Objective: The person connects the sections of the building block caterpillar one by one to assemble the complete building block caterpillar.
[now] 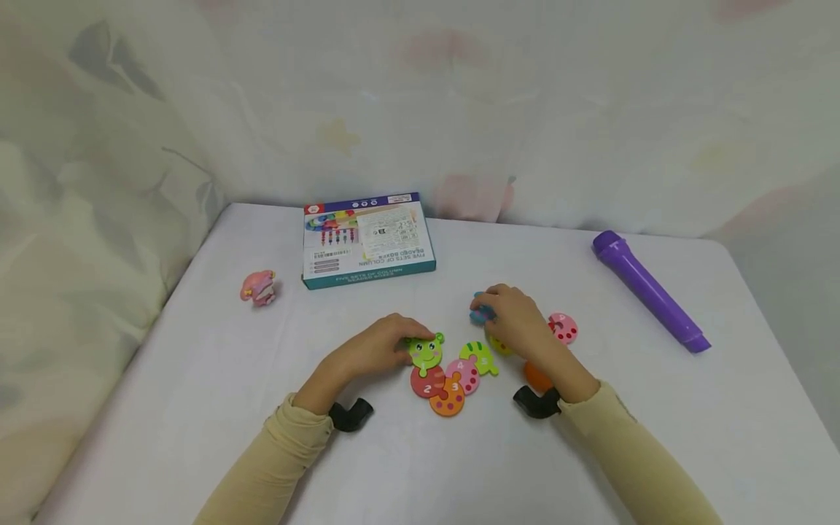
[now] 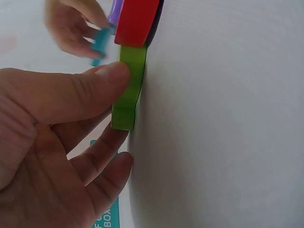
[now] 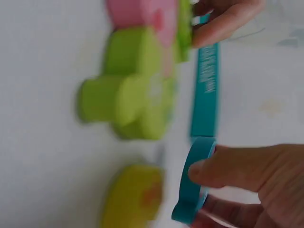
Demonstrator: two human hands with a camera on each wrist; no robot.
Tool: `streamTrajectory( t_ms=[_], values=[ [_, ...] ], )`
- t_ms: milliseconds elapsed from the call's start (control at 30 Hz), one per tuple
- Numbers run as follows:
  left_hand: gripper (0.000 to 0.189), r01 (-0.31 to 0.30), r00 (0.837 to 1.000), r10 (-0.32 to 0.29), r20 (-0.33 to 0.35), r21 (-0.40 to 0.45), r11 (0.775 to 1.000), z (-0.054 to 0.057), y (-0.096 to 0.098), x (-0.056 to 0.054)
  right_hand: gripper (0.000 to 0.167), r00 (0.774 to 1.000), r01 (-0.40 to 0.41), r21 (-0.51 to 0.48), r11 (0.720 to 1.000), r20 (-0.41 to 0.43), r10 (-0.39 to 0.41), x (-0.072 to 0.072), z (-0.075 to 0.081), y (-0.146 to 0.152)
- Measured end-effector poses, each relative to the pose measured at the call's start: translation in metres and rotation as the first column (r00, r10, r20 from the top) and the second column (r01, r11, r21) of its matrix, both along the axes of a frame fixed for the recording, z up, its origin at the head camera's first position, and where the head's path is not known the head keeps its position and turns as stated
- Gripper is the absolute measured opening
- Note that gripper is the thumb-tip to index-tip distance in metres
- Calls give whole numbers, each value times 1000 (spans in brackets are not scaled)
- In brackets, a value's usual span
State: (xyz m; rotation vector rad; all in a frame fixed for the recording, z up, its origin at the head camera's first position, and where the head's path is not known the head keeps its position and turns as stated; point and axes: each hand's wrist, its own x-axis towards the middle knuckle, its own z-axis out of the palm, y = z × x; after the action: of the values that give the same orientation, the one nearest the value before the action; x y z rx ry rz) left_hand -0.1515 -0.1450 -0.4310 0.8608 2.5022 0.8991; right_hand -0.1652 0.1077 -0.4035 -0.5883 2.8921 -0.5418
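My left hand (image 1: 379,345) rests at the green caterpillar head puzzle piece (image 1: 426,356), gripping its edge between thumb and fingers. Joined to the head run a red piece (image 1: 423,384) marked 2, an orange one (image 1: 447,405) marked 3, a pink one (image 1: 467,373) marked 4 and a light green one (image 1: 483,358) marked 5. Above the table, my right hand (image 1: 518,321) pinches a blue puzzle piece (image 3: 192,178) with the thumb on its side. Under that hand lies a yellow piece (image 1: 500,346), partly hidden.
A loose orange piece (image 1: 538,377) and a pink piece (image 1: 566,329) lie around the right forearm. Behind stands a flat toy box (image 1: 367,244). A pink figurine (image 1: 259,287) is at the left, a purple microphone-shaped toy (image 1: 650,292) at the right.
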Motion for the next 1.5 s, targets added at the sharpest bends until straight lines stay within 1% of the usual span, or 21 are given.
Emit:
streamTrajectory(
  t_ms=[67, 133, 200, 300, 367, 433, 533, 600, 700, 767, 1167, 1300, 1367, 1500],
  values=[
    [41, 2, 1000, -2, 0, -1, 1000, 0, 1, 0, 29, 999, -22, -9, 1000, -38, 21, 13, 6, 4],
    [41, 3, 1000, -3, -5, 1, 1000, 1, 1, 0, 30, 995, -50, -26, 998, -82, 47, 30, 13, 10],
    [41, -2, 1000, 2, -6, 6, 1000, 2, 1, 0, 32, 991, -70, -38, 997, -117, 65, 47, 15, 16],
    [41, -10, 1000, 10, 0, 7, 1000, 4, 1, 1, 33, 987, -85, -15, 996, -139, 82, 66, 10, 22],
    [40, -14, 1000, 14, 5, 5, 1000, 3, 1, 1, 34, 988, -85, 1, 996, -132, 84, 75, 3, 25],
    [40, -12, 1000, 12, 6, 5, 1000, 3, 0, 1, 35, 988, -82, 7, 997, -133, 83, 80, -3, 25],
    [40, -9, 1000, 9, 2, 10, 1000, 2, 0, 1, 41, 986, -76, 10, 997, -147, 76, 83, -10, 25],
    [40, -5, 1000, 5, 0, 14, 1000, 1, 0, 1, 48, 987, -61, 12, 998, -147, 62, 84, -13, 24],
    [40, -3, 1000, 3, -1, 15, 1000, 0, 0, 1, 57, 993, -31, 15, 999, -118, 32, 84, -15, 23],
    [40, -5, 1000, 5, 1, 17, 1000, 0, -1, 1, 61, 995, -13, 5, 1000, -96, 13, 84, -16, 22],
    [41, -10, 1000, 9, 12, 5, 1000, 0, 1, 0, 59, 996, 64, -4, 998, -54, -64, 87, -16, 16],
    [40, -2, 1000, 2, 8, 10, 1000, 1, 2, -1, 59, 996, 86, 23, 996, -25, -85, 88, -19, 14],
    [40, -2, 1000, 1, 8, 12, 1000, 0, 2, -1, 60, 996, 87, 37, 996, -27, -86, 88, -20, 13],
    [41, -9, 1000, 9, 12, 12, 1000, 0, 0, 0, 61, 996, 71, 51, 996, -58, -68, 89, -21, 14]
  ],
)
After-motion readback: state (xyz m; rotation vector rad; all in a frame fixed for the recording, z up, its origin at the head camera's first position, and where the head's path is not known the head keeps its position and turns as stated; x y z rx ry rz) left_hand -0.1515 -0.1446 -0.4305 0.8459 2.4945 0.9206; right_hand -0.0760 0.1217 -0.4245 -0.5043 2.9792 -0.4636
